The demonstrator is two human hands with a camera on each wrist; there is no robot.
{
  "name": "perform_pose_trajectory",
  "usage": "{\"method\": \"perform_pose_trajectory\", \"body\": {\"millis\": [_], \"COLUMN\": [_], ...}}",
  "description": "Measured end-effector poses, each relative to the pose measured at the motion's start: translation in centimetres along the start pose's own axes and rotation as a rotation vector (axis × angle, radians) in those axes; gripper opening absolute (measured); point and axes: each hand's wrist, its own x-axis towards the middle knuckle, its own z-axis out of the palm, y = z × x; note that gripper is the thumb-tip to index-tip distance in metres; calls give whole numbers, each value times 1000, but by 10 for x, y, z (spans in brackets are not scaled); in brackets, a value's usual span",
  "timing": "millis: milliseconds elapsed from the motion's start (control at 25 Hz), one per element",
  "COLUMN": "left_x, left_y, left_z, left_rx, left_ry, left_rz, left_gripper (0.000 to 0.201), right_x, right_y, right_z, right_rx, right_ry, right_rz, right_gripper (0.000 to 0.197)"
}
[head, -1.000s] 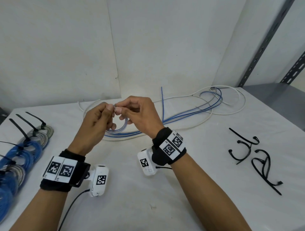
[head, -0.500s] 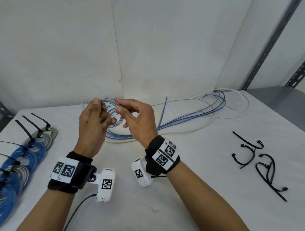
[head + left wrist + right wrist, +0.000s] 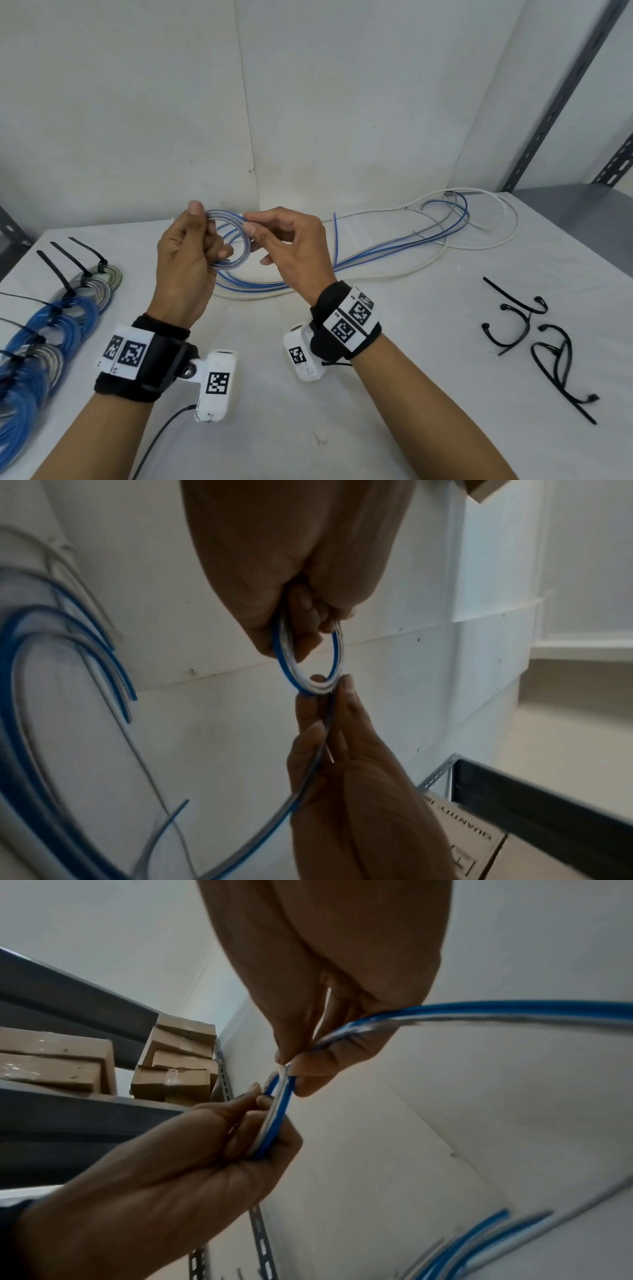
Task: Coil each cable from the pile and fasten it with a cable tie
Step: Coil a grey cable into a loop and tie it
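**Small coil held above the table's middle**

Nearest, the white table lies bare between the forearms. At its near left edge sit the finished coils, blue and grey, each tied, their black tie tails pointing away to the far left. Near the right edge lie the loose cable ties, well apart from both hands.

Above the table's middle, the left hand grips a small blue-and-clear cable coil, fingers curled round its left side. The right hand pinches the coil's right side between thumb and forefinger; the cable's loose length runs on through its palm.

Beyond the hands, the cable pile of blue, grey and white strands stretches to the far right corner, close to the wall. A grey shelf upright stands at far right.
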Motion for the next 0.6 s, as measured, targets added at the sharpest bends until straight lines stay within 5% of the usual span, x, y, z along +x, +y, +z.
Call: {"method": "perform_pose_trajectory", "body": {"millis": [200,440,600], "left_x": [-1,3,2], "left_y": [-1,6,18], "left_z": [1,-22,-31], "left_rx": [-43,528,493], "left_ry": [27,-366,-469], "left_rz": [6,98,-17], "left_gripper": [40,29,47], "right_x": [-6,10,14], "right_y": [0,-8,-9], "right_z": [12,-25,-40], "right_rx": [67,-151,-274], "right_ry": [17,-208,-347], "right_rz": [23,38,58], "right_gripper": [21,14,14]}}
